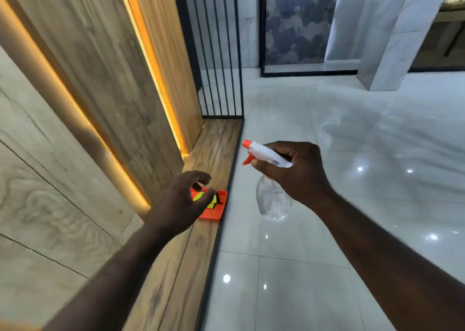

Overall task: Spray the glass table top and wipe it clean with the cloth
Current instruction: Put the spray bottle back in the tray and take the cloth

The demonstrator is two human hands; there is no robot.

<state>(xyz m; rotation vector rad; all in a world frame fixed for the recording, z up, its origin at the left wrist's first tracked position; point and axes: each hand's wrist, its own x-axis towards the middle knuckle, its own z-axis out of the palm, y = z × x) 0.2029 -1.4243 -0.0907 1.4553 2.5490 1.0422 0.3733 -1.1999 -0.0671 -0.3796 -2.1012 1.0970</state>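
My right hand [294, 172] grips a clear spray bottle [273, 200] by its white head, the red nozzle and trigger pointing left. The bottle hangs above the glossy floor. My left hand [183, 200] hovers with fingers spread just above an orange tray [216, 211] that lies on a low wooden ledge. A yellow and black cloth [214, 200] lies in the tray, partly hidden by my fingers. No glass table top is in view.
The wooden ledge [201, 242] runs along a wood-panelled wall [105, 84] with orange light strips. A black barred screen [216, 54] stands at the ledge's far end. Shiny white floor tiles [327, 280] spread to the right, and a white pillar [392, 41] stands beyond.
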